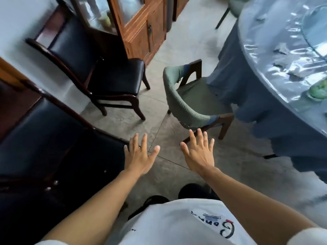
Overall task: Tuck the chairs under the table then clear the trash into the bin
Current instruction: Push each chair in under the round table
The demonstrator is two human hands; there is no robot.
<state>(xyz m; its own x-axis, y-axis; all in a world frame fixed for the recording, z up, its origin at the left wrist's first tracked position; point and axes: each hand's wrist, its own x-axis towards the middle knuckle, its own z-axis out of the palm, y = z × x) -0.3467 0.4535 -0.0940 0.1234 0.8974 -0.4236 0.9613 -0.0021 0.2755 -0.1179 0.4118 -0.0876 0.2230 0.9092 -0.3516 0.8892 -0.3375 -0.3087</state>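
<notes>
Head cam: the white shirt (pixel 177 225) at the bottom has dark curly letters and a small red mark, upside down from here, too blurry to read. No other words or brand can be read.

The green chair (pixel 187 101) sits w/ its seat partly under the hanging blue cloth of the round table (pixel 261 55). Its curved back faces the person and its open front points toward the table, up and to the right. Its legs are brown wood. The table top is covered in shiny clear plastic, and small crumpled bits (pixel 281 50) lie on it, plus a green thing (pixel 316 91) near the edge.

Left hand (pixel 139 156) is flat w/ fingers spread apart, holding nothing, over the floor (pixel 177 41) next to the corner of a black chair (pixel 53 147). Right hand (pixel 200 152) is also flat, fingers apart, holding nothing, fingertips just short of the green chair's back.

Another black chair (pixel 106 75) stands by the wall, seat pointing right. A wood cabinet (pixel 141 32) w/ glass doors is behind it. Two dark shoes (pixel 192 190) show below.
</notes>
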